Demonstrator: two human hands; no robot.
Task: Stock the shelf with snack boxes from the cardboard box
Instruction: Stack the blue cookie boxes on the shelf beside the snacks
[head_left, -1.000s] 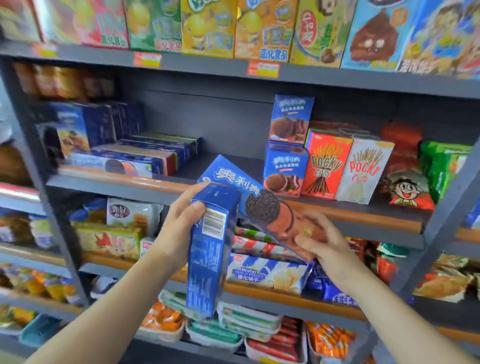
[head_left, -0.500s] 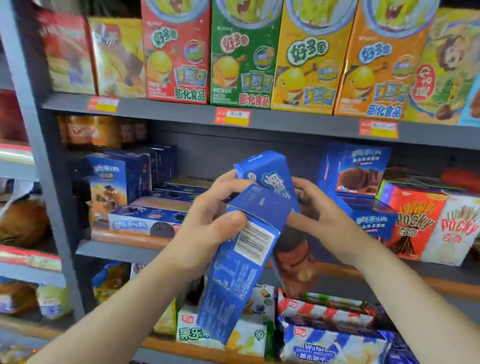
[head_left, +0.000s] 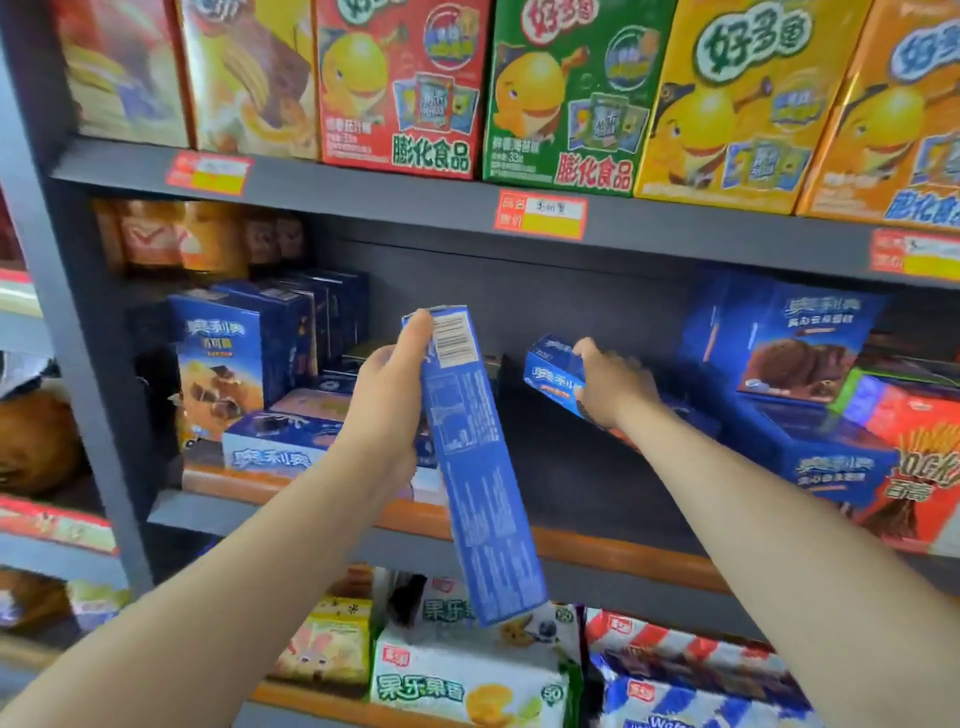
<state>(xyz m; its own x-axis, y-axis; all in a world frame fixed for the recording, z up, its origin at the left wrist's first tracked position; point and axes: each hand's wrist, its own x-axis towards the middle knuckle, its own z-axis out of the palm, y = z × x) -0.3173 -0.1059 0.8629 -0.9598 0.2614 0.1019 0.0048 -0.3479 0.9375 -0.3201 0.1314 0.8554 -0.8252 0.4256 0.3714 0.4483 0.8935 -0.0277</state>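
Nearest: left hand (head_left: 387, 410) is gripping a long blue Oreo box (head_left: 475, 467), fingers curled round its upper half, thumb up at the barcode end. Long axis is running near upright, top tilted slightly left, lower end hanging free in front of the shelf lip (head_left: 597, 545).

Farther in: right hand (head_left: 610, 382) is clamped on a 2nd blue Oreo box (head_left: 553, 371), reaching up and right of the left grip. This box's long axis is pointing into the shelf, printed end facing left; whether it is touching the shelf floor cannot be told.

The open gap (head_left: 582, 457) is lying directly under and behind the right grip, between the flat Oreo stack (head_left: 275, 452) at left and the stacked blue chocolate-cookie boxes (head_left: 810, 395) at right. Judgement: right hand is nearer the gap, so its box likely goes in first.
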